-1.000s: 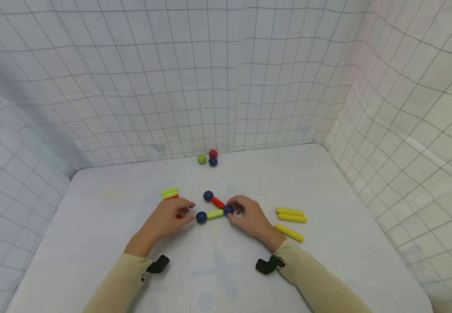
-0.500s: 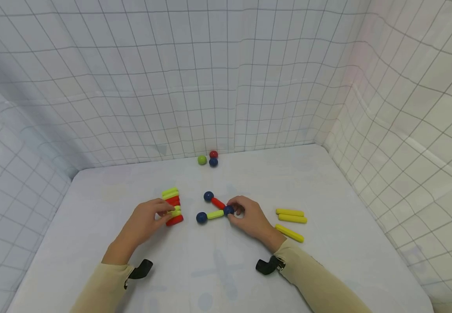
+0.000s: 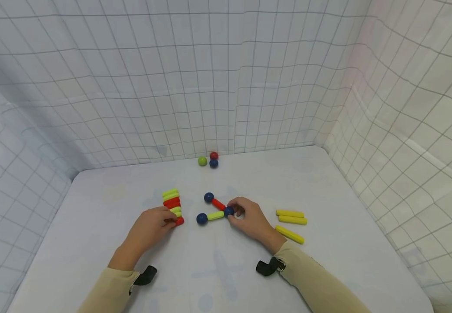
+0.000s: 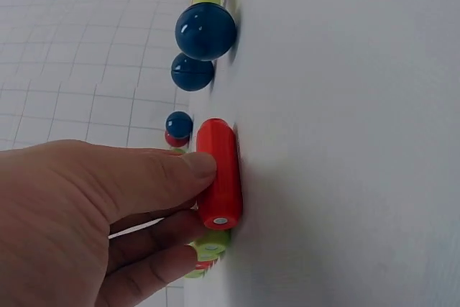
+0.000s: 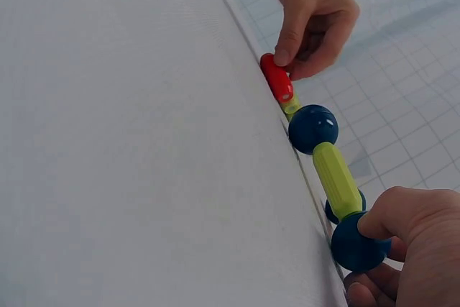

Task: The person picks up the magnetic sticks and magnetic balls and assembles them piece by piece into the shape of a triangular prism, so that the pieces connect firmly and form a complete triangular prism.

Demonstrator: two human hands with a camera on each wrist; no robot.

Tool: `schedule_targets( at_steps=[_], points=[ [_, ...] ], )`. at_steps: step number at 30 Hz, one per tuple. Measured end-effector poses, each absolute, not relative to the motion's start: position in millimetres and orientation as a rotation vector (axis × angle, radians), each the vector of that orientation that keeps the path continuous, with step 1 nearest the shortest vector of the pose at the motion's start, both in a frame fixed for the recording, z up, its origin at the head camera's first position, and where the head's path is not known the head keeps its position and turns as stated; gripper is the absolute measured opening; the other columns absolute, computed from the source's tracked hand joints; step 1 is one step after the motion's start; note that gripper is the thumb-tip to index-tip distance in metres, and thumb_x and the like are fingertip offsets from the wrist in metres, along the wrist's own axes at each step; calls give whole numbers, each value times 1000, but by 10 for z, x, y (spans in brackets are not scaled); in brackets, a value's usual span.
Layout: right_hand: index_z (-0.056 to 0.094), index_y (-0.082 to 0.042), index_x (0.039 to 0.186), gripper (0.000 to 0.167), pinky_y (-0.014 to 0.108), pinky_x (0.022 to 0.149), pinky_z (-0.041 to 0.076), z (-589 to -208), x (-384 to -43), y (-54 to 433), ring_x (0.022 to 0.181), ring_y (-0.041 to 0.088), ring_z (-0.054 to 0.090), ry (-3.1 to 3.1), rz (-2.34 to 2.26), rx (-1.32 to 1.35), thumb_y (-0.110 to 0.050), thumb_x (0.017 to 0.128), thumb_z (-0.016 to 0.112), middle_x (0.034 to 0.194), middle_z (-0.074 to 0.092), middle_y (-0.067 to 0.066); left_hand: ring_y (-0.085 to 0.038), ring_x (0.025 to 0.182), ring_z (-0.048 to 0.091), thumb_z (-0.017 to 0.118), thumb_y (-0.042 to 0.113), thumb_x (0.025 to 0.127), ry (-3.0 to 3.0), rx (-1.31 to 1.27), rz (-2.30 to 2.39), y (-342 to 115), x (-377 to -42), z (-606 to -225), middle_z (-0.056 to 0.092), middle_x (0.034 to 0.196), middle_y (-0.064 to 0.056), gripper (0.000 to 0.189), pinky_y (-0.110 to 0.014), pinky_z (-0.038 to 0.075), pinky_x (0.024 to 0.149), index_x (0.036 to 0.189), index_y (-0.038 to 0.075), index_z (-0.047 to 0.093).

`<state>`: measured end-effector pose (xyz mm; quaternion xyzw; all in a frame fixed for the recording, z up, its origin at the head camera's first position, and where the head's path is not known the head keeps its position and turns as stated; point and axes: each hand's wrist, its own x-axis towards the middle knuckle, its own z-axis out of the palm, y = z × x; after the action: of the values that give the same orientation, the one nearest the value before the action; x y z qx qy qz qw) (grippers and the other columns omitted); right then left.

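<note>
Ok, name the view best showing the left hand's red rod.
Left wrist view: the red rod is largest, both ends visible. Right wrist view shows it smaller; head view, only one end past the left hand.

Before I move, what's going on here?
The person's right hand holds the blue ball at the corner of a V of balls and sticks on the table. The left hand pinches a red stick at the near end of a row of red and green sticks. Three yellow sticks lie off to the right, and three loose balls sit at the back.
</note>
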<state>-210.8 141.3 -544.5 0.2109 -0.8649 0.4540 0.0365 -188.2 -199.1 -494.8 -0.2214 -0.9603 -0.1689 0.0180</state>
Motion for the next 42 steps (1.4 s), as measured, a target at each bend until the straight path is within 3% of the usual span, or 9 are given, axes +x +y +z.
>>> schedule_targets(
  at_steps=[11, 21, 31, 42],
  points=[
    [73, -16, 119, 28, 30, 80, 56, -5451, -2109, 1417, 88, 11, 62, -2641, 1396, 650, -11, 93, 84, 101, 66, -9, -23, 95, 67, 92, 10, 88, -3123, -621, -495, -1884, -1815, -4895, 75, 106, -4, 31, -47, 61, 91, 117, 7, 82],
    [73, -16, 120, 28, 29, 80, 56, -5484, -2116, 1415, 88, 11, 61, -2640, 1375, 659, -11, 94, 83, 101, 66, -10, -18, 81, 63, 92, 12, 88, -3129, -635, -436, -1853, -1823, -4889, 73, 89, 3, 26, -42, 62, 83, 113, 7, 84],
    [72, -17, 121, 28, 30, 80, 56, -5469, -2116, 1419, 88, 11, 61, -2642, 1394, 656, -12, 95, 83, 101, 66, -10, -18, 78, 59, 90, 14, 90, -3175, -558, -440, -1740, -1869, -4844, 71, 86, 1, 25, -40, 61, 80, 113, 5, 83],
    [73, -15, 120, 28, 30, 80, 56, -5444, -2109, 1417, 88, 12, 61, -2635, 1405, 659, -10, 94, 83, 101, 66, -9, -20, 84, 64, 85, 9, 93, -3020, -463, -870, -1534, -2116, -4711, 73, 92, 1, 17, -36, 57, 72, 110, 8, 82]
  ],
)
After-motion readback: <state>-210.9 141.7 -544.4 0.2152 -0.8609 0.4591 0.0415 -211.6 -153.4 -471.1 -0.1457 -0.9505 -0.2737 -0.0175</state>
